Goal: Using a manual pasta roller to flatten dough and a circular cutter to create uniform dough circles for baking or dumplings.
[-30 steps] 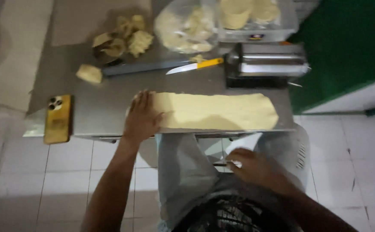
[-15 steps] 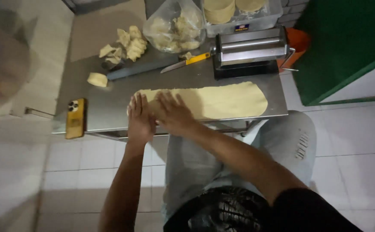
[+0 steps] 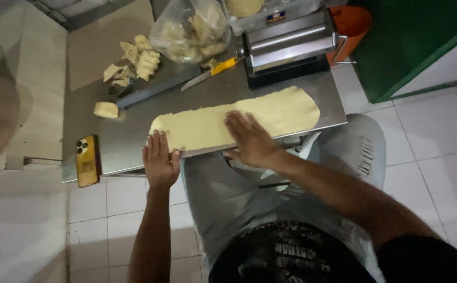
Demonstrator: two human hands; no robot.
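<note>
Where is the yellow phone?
In the head view, the yellow phone lies at the table's near left edge, left of the left hand.

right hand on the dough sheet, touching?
Touching. The head view shows the right hand lying palm-down and flat on the long pale yellow rolled dough sheet, with no gap visible.

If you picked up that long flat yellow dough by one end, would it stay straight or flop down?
Probably flop: the dough sheet is rolled thin and long, lying flat on the metal table. It might stretch or tear, since its edges look ragged. The left hand and right hand press flat on it, suggesting it is soft.
</note>
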